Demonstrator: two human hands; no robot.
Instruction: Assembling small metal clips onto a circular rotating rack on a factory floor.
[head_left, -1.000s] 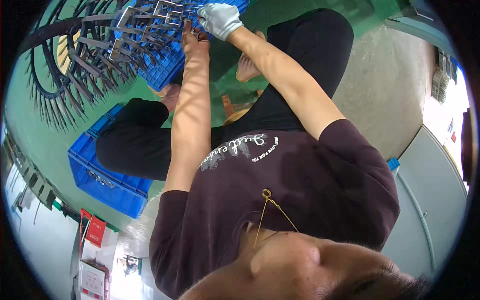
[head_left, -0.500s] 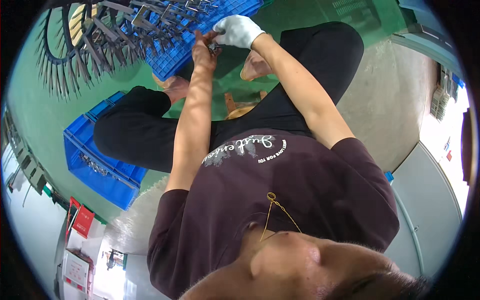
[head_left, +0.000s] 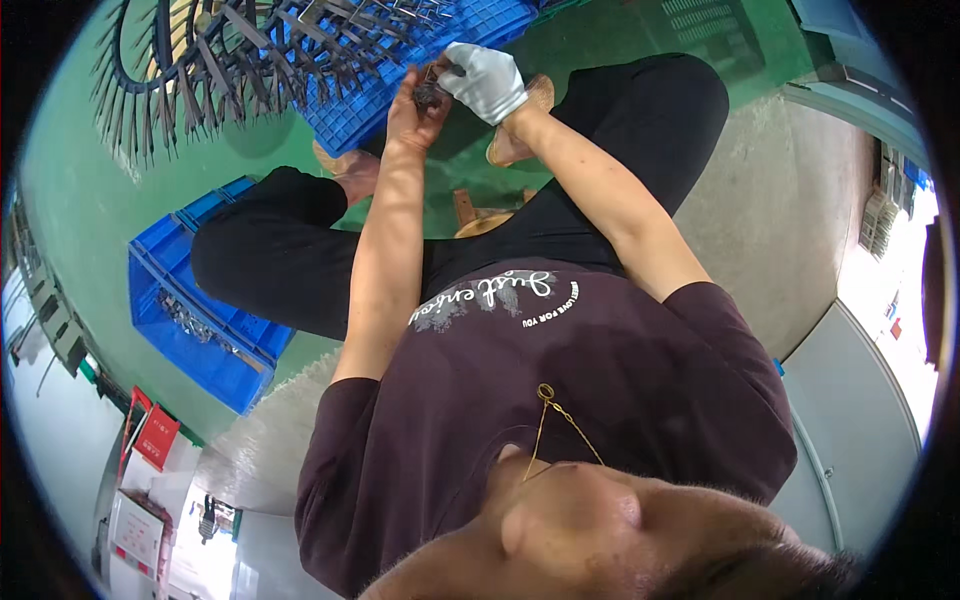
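Note:
My bare left hand (head_left: 412, 118) is cupped around a small cluster of grey metal parts (head_left: 428, 95), held over the near edge of a blue crate (head_left: 345, 125). My right hand (head_left: 486, 84), in a white glove, meets it from the right. Its thumb and fingers are closed together at the left fingertips; whatever is between them is too small to make out. Just beyond and to the left of both hands, a dark rack with many thin prongs (head_left: 205, 75) lies partly over the crate.
At the left, a blue bin (head_left: 200, 370) contains loose metal parts (head_left: 185, 315). A wooden stool (head_left: 484, 224) shows between my black-trousered legs, which spread to either side. Green floor (head_left: 110, 215) surrounds the crate and bin.
My left palm has turned upward, showing the metal cluster. The gloved hand has tilted and moved slightly nearer. The rack and crate appear shifted slightly in view.

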